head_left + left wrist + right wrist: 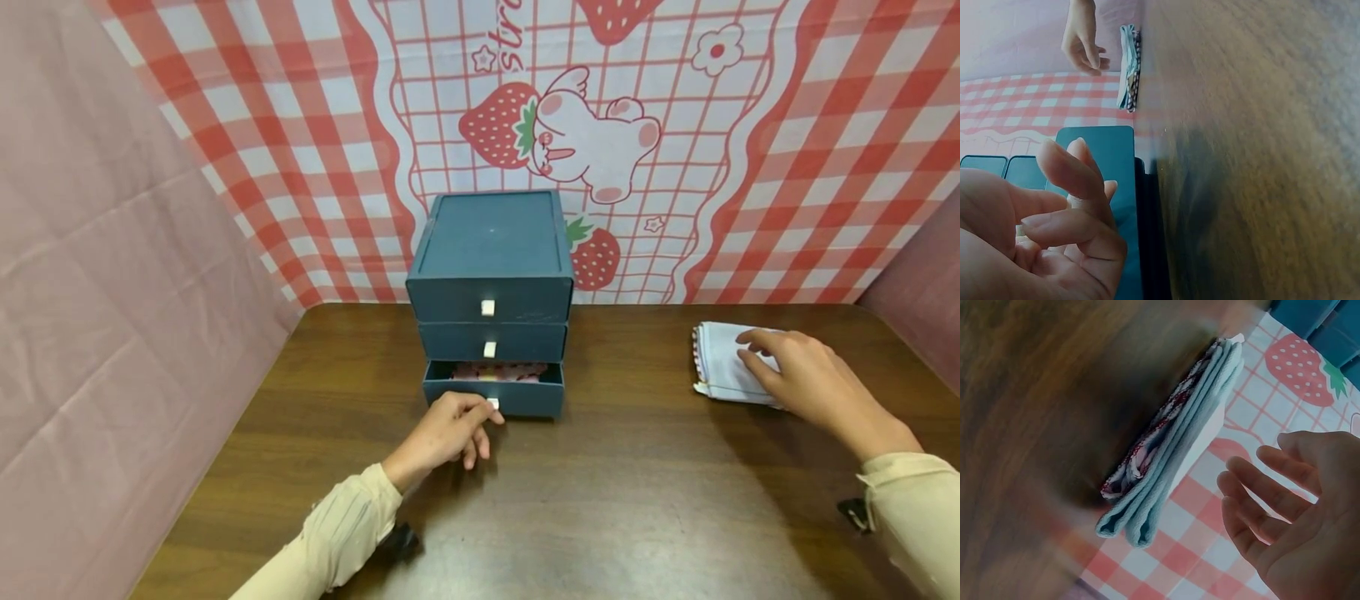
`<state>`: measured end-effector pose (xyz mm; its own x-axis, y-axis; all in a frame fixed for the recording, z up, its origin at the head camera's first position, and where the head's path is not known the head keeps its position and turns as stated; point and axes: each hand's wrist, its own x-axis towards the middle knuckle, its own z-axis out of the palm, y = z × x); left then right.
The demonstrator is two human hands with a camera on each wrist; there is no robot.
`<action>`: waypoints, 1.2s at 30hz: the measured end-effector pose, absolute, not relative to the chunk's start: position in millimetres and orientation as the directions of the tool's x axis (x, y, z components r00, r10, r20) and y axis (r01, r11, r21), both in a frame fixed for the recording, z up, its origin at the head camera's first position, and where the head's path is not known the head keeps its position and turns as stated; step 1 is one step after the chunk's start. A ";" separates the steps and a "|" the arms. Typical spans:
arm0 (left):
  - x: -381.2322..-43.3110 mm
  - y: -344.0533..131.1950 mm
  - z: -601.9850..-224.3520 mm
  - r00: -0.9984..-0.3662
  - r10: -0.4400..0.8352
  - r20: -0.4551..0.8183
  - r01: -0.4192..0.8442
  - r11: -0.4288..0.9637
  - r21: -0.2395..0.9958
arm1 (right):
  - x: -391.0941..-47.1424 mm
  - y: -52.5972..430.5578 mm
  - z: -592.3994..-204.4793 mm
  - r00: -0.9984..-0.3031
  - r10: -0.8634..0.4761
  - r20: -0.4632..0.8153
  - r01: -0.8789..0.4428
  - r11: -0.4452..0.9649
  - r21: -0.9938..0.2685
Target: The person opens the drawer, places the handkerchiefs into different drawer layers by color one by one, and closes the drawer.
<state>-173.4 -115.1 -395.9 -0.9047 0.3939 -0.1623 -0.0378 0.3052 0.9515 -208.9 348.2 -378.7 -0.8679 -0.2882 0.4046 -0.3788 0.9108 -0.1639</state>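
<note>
A dark teal three-drawer box (pixel 491 237) stands against the back wall, its bottom drawer (pixel 528 400) pulled partway out. Pink patterned fabric (pixel 506 372) lies inside that drawer. My left hand (pixel 453 427) is at the drawer's small white knob (pixel 493 403), its bent fingers holding it; in the left wrist view the fingers (pixel 1079 231) hide most of the knob. Over on the right lies a stack of folded cloths (pixel 731 362), light blue on top with a dark red-and-white edged one underneath (pixel 1154 447). My right hand (pixel 806 379) hovers over the stack, fingers spread and slightly bent, holding nothing.
The brown wooden table (pixel 600 500) carries the box and the cloths. Behind it hangs a red-and-white checked strawberry curtain (pixel 322 150). Pink fabric (pixel 112 292) covers the left side, and more hangs at the far right. The two upper drawers (pixel 450 302) are closed.
</note>
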 end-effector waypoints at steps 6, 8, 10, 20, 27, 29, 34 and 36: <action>-176.0 -113.7 -396.4 -0.908 0.384 -0.168 -0.046 0.306 0.951 | -212.0 350.6 -382.1 -0.886 -0.275 0.374 -0.362 0.913 -0.186; -177.3 -113.5 -396.8 -0.909 0.383 -0.164 -0.042 0.307 0.951 | -213.1 351.9 -383.7 -0.885 -0.276 0.375 -0.363 0.913 -0.184; -178.9 -113.3 -397.0 -0.910 0.383 -0.158 -0.035 0.307 0.951 | -214.3 353.2 -384.9 -0.882 -0.279 0.380 -0.366 0.913 -0.179; -188.6 -113.2 -399.6 -0.910 0.385 -0.152 -0.020 0.326 0.945 | -224.4 359.0 -386.8 -0.894 -0.276 0.354 -0.356 0.916 -0.187; -196.9 -113.4 -400.8 -0.901 0.397 -0.177 -0.035 0.341 0.939 | -235.2 358.5 -383.3 -0.904 -0.254 0.343 -0.347 0.905 -0.246; -198.5 -112.7 -400.7 -0.901 0.392 -0.186 -0.045 0.342 0.939 | -237.5 357.4 -381.7 -0.915 -0.249 0.317 -0.336 0.905 -0.260; -202.5 -110.7 -402.6 -0.899 0.384 -0.211 -0.076 0.338 0.938 | -241.1 355.3 -380.7 -0.943 -0.243 0.227 -0.303 0.909 -0.287; -204.1 -109.1 -403.4 -0.892 0.396 -0.218 -0.081 0.335 0.939 | -240.5 356.3 -381.8 -0.950 -0.233 0.206 -0.288 0.910 -0.298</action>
<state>-204.1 -109.1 -403.4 -0.8918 0.3963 -0.2180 -0.0808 0.3347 0.9389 -240.5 356.3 -381.8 -0.9503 -0.2331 0.2065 -0.2880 0.9100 -0.2981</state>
